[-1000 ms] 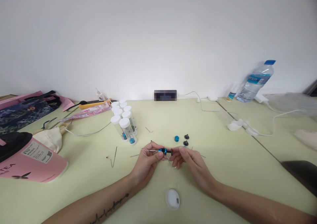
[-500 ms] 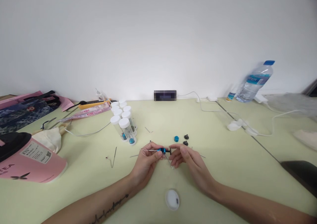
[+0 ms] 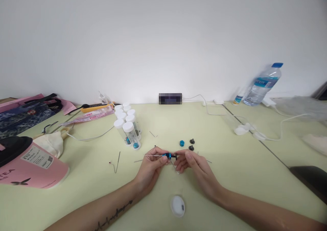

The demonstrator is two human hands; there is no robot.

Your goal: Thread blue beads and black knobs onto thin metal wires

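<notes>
My left hand (image 3: 153, 159) is closed, thumb and fingers pinching a small blue metal part (image 3: 167, 155). A thin silver rod (image 3: 153, 155) runs leftward from it across the fingers. From its right side sticks a black screw (image 3: 174, 156) with a wide flat head. My right hand (image 3: 190, 161) is beside that head, index fingertip at it, thumb held apart, fingers loosely curved. Under the hands lies a bent silver rod (image 3: 175, 167), partly hidden. Beyond them are a blue knob (image 3: 182, 143) and two black flat-headed screws (image 3: 192, 141) (image 3: 191, 148).
Several white-capped clear tubes (image 3: 129, 130) stand left of centre. Bent rods (image 3: 117, 163) (image 3: 153, 134) lie on the table. A white lid (image 3: 177, 206) with a small dark piece is in front. A pink cup (image 3: 33, 166) stands left; a water bottle (image 3: 264, 84) stands back right.
My right fingers have shifted very slightly at the black screw's head. The left hand and the blue part stay where they were.
</notes>
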